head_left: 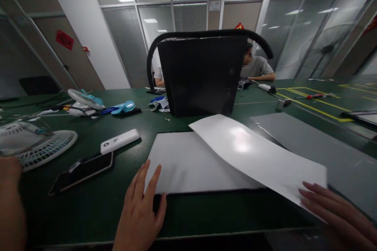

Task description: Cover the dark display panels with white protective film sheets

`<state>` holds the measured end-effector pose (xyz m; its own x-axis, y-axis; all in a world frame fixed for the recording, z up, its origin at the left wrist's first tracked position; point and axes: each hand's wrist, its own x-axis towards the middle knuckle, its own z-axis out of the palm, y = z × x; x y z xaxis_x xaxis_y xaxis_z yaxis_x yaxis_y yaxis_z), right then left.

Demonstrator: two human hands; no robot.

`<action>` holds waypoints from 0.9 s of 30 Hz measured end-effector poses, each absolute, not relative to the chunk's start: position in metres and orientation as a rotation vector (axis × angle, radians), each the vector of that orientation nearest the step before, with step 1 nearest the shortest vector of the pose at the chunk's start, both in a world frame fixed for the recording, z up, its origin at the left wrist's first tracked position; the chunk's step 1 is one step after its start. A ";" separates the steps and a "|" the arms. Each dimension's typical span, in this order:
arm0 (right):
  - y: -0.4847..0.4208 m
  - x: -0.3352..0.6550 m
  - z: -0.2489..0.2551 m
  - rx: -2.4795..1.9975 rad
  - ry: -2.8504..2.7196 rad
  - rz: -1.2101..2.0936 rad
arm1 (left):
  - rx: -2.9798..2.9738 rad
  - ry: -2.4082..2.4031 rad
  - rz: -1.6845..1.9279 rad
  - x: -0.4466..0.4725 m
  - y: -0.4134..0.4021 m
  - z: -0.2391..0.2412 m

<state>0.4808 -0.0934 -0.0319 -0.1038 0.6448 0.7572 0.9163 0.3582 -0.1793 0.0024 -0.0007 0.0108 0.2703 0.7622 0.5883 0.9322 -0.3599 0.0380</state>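
A flat white panel with a dark rim (pixel 182 160) lies on the green table in front of me. My left hand (pixel 141 208) is at its left near corner, fingers spread, the fingertips on or just over the panel's edge. My right hand (pixel 338 211) grips the near right end of a glossy white sheet (pixel 244 149), fingers on its upper face; the thumb is hidden. The sheet is bowed and tilted, lifted over the right part of the panel and covering it. A grey sheet (pixel 324 145) lies flat beyond it on the right.
A black box (pixel 203 74) with a black foam tube (pixel 206 33) over it stands behind the panel. At left are a phone (pixel 85 170), a white power bank (pixel 120 141) and a white fan (pixel 47 151). Another person's arm (pixel 11 204) reaches in at far left. A person (pixel 259 66) sits opposite.
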 end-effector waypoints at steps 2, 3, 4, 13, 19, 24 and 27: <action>-0.077 0.469 -0.029 -1.336 -1.866 -0.457 | -2.173 -1.595 -0.731 0.005 -0.003 0.012; -0.070 0.465 -0.027 -1.311 -1.878 -0.462 | -2.161 -1.609 -0.715 0.005 -0.003 0.012; -0.065 0.463 -0.025 -1.282 -1.888 -0.456 | -2.158 -1.620 -0.700 0.006 -0.004 0.012; -0.055 0.464 -0.031 -1.332 -1.877 -0.350 | -2.238 -1.513 -0.619 -0.004 0.004 0.005; -0.054 0.467 -0.046 -1.557 -1.816 -0.123 | -2.269 -1.459 -0.651 -0.006 0.008 0.003; -0.049 0.466 -0.047 -1.710 -1.811 -0.084 | -2.295 -1.511 -0.639 -0.008 0.009 0.002; -0.045 0.464 -0.044 -1.719 -1.826 -0.181 | -2.305 -1.536 -0.660 -0.010 0.008 0.001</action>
